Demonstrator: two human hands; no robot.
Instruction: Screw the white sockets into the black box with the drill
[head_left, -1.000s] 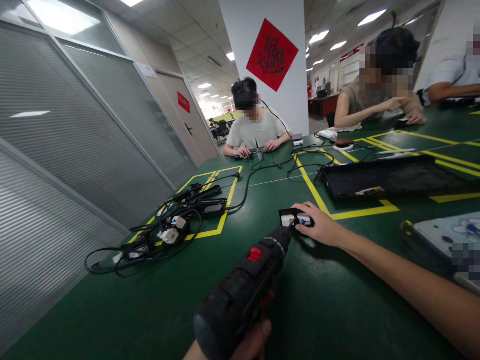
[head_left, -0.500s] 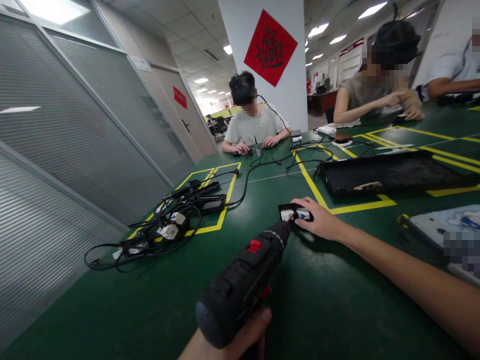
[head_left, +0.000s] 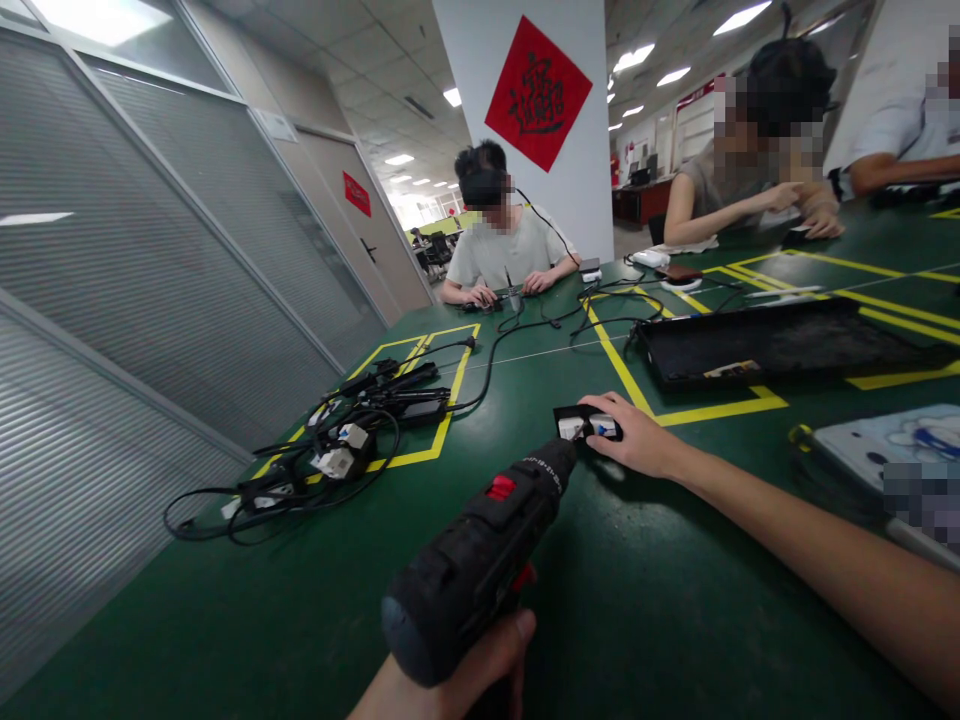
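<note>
My left hand (head_left: 480, 660) is wrapped round the grip of a black power drill (head_left: 465, 560) with red switches. The drill points forward and to the right. Its bit reaches a small black case with white and blue parts inside (head_left: 570, 427); whether the tip touches a screw is too small to tell. My right hand (head_left: 630, 435) grips the right end of that case, fingers over the top and thumb on the near side, low over the green table (head_left: 675, 580). The drill's body hides most of the left fingers.
Left lies a tangle of black cables and adapters (head_left: 360, 430). A long black tray (head_left: 787, 345) is beyond my right arm, and a pale blue patterned case (head_left: 885, 450) lies at the right edge. Yellow tape (head_left: 720, 410) marks the tabletop. A person (head_left: 510, 245) sits opposite; others sit right.
The whole view shifts very slightly. The drill and both hands keep almost the same positions, with the bit still at the small case.
</note>
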